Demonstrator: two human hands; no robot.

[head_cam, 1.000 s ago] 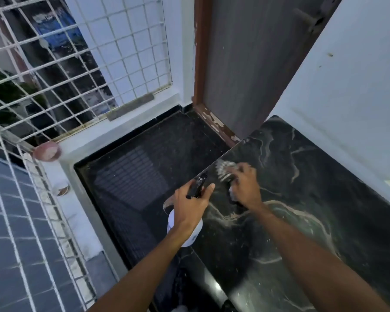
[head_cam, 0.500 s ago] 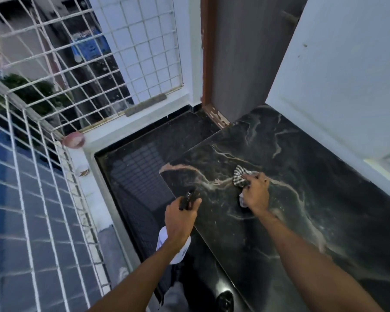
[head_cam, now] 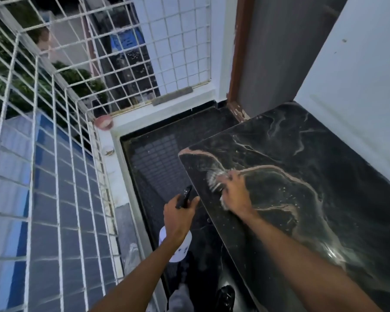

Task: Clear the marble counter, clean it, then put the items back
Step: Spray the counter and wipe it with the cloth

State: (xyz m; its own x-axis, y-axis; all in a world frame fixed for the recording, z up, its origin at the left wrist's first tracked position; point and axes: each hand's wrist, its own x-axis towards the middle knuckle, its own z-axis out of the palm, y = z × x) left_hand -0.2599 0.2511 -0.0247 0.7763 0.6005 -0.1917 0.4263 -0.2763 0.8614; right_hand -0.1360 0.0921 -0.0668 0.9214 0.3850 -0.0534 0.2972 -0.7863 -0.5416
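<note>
The dark marble counter (head_cam: 302, 167) with pale veins fills the right side and carries wet streaks and droplets. My right hand (head_cam: 235, 192) presses a checked cloth (head_cam: 213, 180) flat on the counter near its front left corner; the cloth is blurred. My left hand (head_cam: 178, 218) is closed around a spray bottle with a black trigger head (head_cam: 185, 197) and a white body (head_cam: 177, 248), held just off the counter's left edge, above the floor.
A dark floor (head_cam: 158, 158) lies left of the counter. A white metal grille (head_cam: 61, 113) encloses the balcony at left and back. A pink bowl (head_cam: 104, 122) sits on the white ledge corner. A door with a brown frame (head_cam: 236, 64) stands behind the counter.
My right hand has swept the cloth toward the counter's near left edge. My view has shifted, showing more of the grille. The left hand still holds the bottle beside the counter.
</note>
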